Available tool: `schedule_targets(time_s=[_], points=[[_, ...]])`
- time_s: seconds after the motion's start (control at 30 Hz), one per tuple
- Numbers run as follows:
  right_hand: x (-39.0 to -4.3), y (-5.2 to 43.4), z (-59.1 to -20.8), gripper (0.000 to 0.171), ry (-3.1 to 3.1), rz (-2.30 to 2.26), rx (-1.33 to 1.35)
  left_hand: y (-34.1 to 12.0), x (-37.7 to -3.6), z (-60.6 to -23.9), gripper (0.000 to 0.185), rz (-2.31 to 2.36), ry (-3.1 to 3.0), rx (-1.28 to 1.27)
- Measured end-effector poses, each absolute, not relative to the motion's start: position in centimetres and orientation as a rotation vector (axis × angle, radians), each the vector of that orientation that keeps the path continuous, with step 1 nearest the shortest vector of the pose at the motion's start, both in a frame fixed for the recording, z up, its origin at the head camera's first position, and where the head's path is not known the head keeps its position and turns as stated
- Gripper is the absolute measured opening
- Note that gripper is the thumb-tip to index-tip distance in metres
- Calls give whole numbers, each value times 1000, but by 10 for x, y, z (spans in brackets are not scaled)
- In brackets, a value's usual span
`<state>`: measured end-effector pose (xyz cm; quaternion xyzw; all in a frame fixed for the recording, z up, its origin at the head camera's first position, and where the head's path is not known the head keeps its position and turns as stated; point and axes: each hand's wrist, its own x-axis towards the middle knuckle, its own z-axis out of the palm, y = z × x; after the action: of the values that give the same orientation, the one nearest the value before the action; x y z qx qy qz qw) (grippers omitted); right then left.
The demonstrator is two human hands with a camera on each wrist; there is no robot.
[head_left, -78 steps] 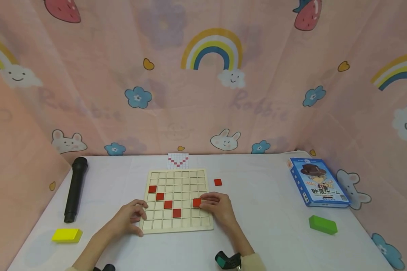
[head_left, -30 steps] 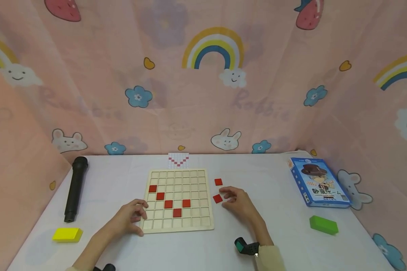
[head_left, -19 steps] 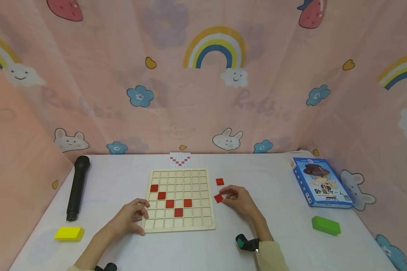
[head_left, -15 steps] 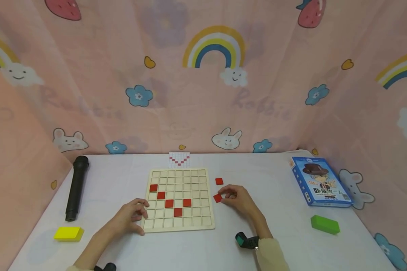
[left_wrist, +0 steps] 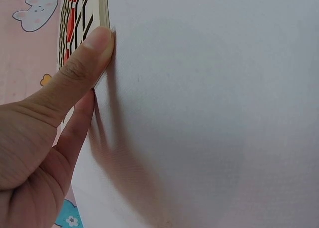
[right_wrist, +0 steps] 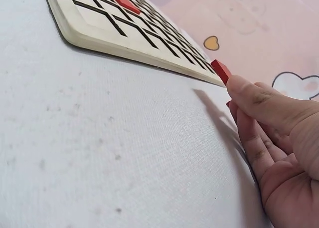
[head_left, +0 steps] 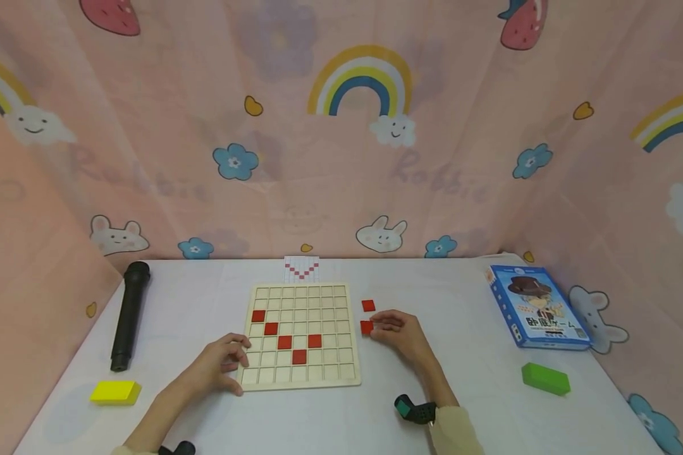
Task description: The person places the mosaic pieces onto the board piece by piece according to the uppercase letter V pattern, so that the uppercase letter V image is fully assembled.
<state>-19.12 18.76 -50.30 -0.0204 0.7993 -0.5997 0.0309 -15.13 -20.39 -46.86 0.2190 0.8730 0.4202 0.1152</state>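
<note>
A pale wooden grid board (head_left: 300, 379) lies on the white table, with several red tiles set in its cells. My left hand (head_left: 219, 362) rests at the board's near left corner; its thumb (left_wrist: 84, 63) presses the board's edge (left_wrist: 103, 8). My right hand (head_left: 399, 332) is just right of the board and pinches a red tile (head_left: 367, 327), lifted off the table; the tile (right_wrist: 221, 71) shows at the fingertips (right_wrist: 244, 91) in the right wrist view. Another red tile (head_left: 368, 306) lies loose behind it.
A pattern card (head_left: 300, 268) lies behind the board. A black microphone (head_left: 128, 313) and a yellow block (head_left: 114, 392) lie at the left. A blue game box (head_left: 537, 308) and a green block (head_left: 544, 378) are at the right. Pink printed cloth walls stand on three sides.
My right hand set a red tile into the board, moved right to the loose tiles, and has now picked one up. The left hand has stayed at the board's corner.
</note>
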Motion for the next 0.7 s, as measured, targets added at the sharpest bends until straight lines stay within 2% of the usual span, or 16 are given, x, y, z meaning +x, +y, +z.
schedule_targets(time_s=[0.7], points=[[-196, 166, -504, 32, 2367, -1958, -15, -204, -152, -470, 42, 1242, 2548, 631]])
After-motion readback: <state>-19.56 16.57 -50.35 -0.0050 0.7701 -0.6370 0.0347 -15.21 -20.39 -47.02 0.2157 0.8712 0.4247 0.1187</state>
